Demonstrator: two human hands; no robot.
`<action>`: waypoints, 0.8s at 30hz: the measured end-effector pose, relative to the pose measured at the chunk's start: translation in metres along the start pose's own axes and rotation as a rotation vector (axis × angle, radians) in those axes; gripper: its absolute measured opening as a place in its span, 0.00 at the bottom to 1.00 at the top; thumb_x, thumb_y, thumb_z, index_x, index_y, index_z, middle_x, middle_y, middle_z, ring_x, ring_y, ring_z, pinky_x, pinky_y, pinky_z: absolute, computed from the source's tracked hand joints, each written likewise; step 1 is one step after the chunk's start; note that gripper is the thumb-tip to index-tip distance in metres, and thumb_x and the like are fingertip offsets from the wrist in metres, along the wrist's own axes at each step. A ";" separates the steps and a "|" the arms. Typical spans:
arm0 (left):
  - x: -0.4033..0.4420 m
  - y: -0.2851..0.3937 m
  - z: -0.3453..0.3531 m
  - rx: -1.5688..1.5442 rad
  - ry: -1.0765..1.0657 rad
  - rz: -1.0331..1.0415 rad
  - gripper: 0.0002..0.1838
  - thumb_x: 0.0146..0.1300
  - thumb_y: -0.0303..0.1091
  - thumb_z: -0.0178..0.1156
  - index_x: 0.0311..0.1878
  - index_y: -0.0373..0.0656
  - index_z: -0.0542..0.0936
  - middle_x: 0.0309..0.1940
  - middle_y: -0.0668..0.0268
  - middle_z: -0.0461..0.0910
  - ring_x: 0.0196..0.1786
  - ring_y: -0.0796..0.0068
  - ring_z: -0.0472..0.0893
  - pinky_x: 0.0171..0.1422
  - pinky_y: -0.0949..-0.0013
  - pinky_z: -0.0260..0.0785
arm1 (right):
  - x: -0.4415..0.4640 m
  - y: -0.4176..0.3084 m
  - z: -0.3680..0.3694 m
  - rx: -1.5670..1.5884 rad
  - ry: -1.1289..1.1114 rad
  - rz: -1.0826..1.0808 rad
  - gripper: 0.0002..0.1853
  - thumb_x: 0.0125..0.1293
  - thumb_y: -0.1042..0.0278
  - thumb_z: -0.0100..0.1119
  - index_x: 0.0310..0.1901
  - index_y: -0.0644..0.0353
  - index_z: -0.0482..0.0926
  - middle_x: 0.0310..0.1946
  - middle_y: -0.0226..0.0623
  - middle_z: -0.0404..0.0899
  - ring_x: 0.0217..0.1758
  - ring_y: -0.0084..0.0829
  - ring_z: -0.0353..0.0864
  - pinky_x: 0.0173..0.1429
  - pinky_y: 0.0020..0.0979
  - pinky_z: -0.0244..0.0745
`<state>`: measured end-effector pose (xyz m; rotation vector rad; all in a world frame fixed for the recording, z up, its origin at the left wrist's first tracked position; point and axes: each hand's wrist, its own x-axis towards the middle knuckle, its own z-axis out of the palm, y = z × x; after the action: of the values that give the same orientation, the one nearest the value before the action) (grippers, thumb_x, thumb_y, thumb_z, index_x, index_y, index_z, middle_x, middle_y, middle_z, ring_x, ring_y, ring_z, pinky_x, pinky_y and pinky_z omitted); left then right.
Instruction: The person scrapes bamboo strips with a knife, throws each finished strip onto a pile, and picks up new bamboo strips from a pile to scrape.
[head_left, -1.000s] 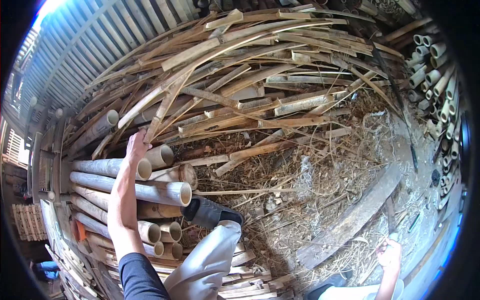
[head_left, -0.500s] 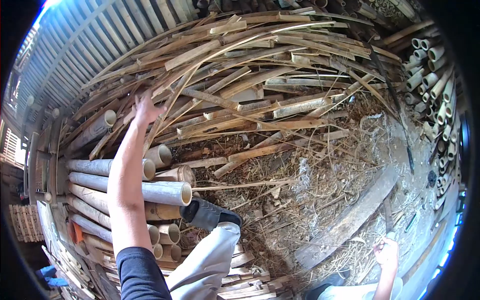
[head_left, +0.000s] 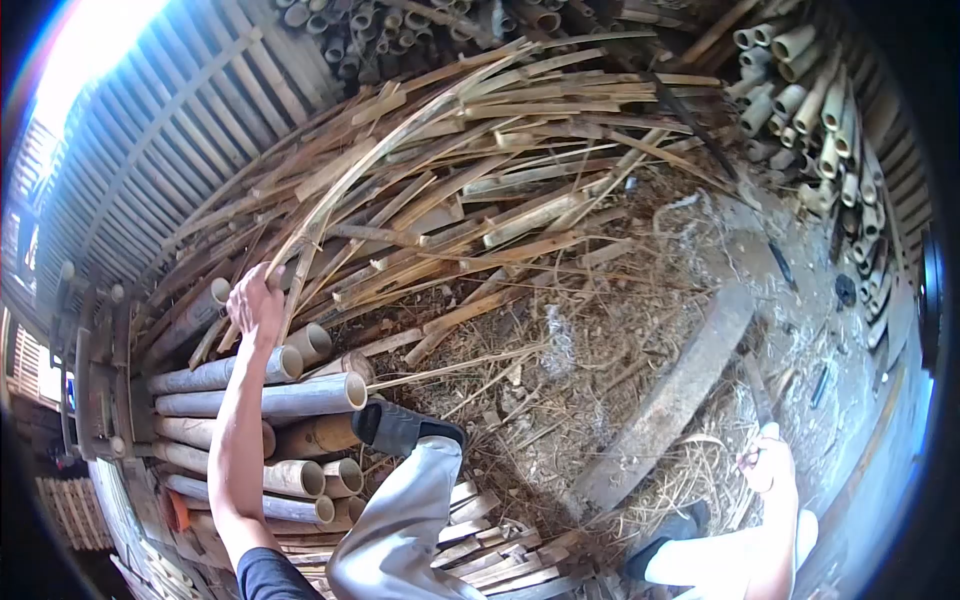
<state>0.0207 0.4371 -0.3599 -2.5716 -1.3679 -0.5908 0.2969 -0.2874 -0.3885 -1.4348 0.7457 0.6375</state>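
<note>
My left hand (head_left: 257,308) is closed around the near end of a long split bamboo strip (head_left: 362,165), which arches up and away over a heap of other strips. Just below that hand lie the cut ends of thick bamboo poles (head_left: 262,402). At the lower right, my right hand (head_left: 770,466) is closed on the handle of a knife (head_left: 757,388). Its dark blade points away from me, over the littered ground beside a flat plank (head_left: 670,405).
Split bamboo pieces (head_left: 470,225) are heaped across the middle. Bamboo tubes (head_left: 800,110) are stacked at the right, and a slatted wall (head_left: 180,120) rises at the left. My shoe (head_left: 408,428) rests by the poles. Shavings (head_left: 600,350) cover the floor.
My left hand was open with fingers spread over the heap; it has come lower and closed on a bamboo strip, which is now raised. The view has shifted; my right hand still holds the knife.
</note>
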 end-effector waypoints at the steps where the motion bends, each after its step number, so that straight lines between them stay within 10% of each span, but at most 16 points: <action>1: 0.000 0.014 -0.021 0.076 0.077 0.034 0.13 0.63 0.42 0.60 0.46 0.48 0.83 0.40 0.58 0.83 0.39 0.50 0.82 0.44 0.54 0.72 | -0.004 -0.001 -0.009 0.035 -0.009 0.013 0.04 0.59 0.77 0.54 0.34 0.56 0.71 0.21 0.29 0.69 0.21 0.23 0.67 0.42 0.38 0.79; 6: -0.022 0.063 -0.140 0.149 0.287 0.144 0.09 0.61 0.40 0.61 0.40 0.47 0.84 0.35 0.60 0.83 0.36 0.54 0.82 0.39 0.56 0.72 | -0.030 -0.007 -0.047 0.130 -0.159 -0.014 0.05 0.59 0.77 0.56 0.35 0.57 0.72 0.21 0.31 0.72 0.21 0.24 0.72 0.43 0.38 0.82; 13: -0.103 0.064 -0.248 -0.560 -0.456 -0.025 0.15 0.58 0.43 0.64 0.26 0.39 0.85 0.20 0.65 0.83 0.25 0.80 0.82 0.32 0.73 0.72 | -0.042 0.000 -0.080 0.228 -0.257 -0.054 0.05 0.60 0.76 0.60 0.34 0.58 0.73 0.22 0.29 0.72 0.22 0.23 0.72 0.44 0.35 0.83; 17: -0.170 0.112 -0.238 -0.680 -0.617 0.037 0.15 0.58 0.43 0.66 0.24 0.41 0.85 0.20 0.67 0.83 0.25 0.81 0.81 0.33 0.69 0.72 | -0.034 0.008 -0.079 0.247 -0.443 -0.144 0.12 0.64 0.69 0.64 0.46 0.61 0.74 0.37 0.37 0.82 0.40 0.29 0.83 0.51 0.35 0.82; 24: -0.279 0.250 -0.227 -0.544 -0.872 0.226 0.22 0.55 0.59 0.62 0.34 0.50 0.87 0.26 0.68 0.85 0.33 0.69 0.84 0.41 0.63 0.76 | -0.048 0.005 -0.058 0.384 -0.664 -0.361 0.35 0.67 0.55 0.61 0.65 0.71 0.59 0.66 0.50 0.66 0.69 0.43 0.67 0.71 0.41 0.67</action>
<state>0.0268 0.0103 -0.2623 -3.6011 -1.1504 0.3098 0.2586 -0.3425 -0.3542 -0.8844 0.0683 0.5969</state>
